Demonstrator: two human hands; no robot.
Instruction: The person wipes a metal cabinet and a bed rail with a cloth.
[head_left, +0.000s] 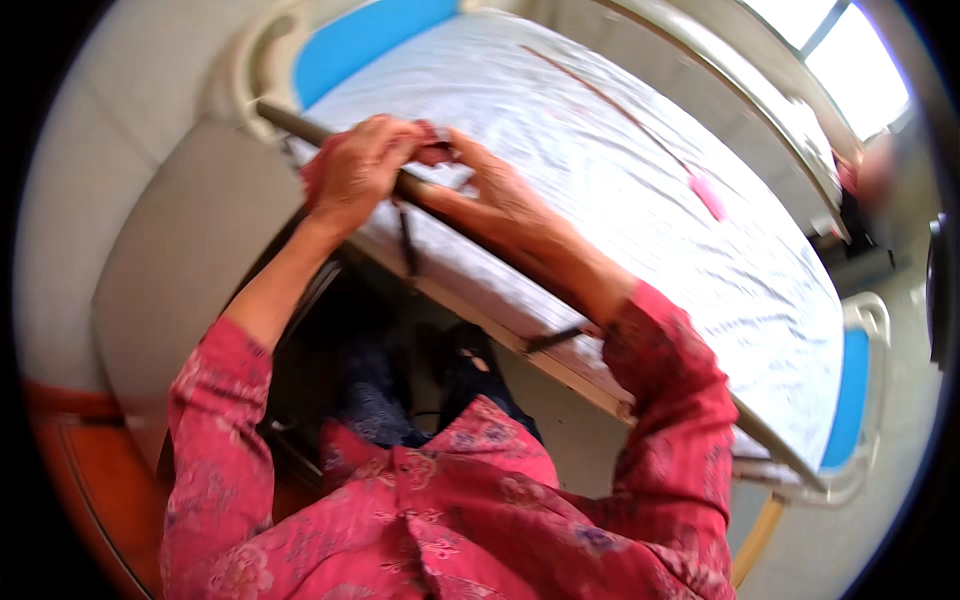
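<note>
My left hand (358, 174) is closed around a bunched red cloth (321, 166) and rests over the long side rail (292, 124) of a bed. Close to its right, my right hand (499, 191) has its thumb along the rail and its fingertips at the cloth's end near my left fingers. Whether the right fingers grip the cloth is not clear. Beyond the rail lies a mattress with a wrinkled white sheet (600, 217). On the sheet is a thin stick (600, 94) with a pink end (706, 196).
The bed has blue and cream end boards (375, 41) at both ends. A grey panel (180, 262) stands at the left, above orange-brown furniture (105, 480). Another railed bed (720, 56) stands beyond. A blurred person (874, 169) is at the far right, near a window.
</note>
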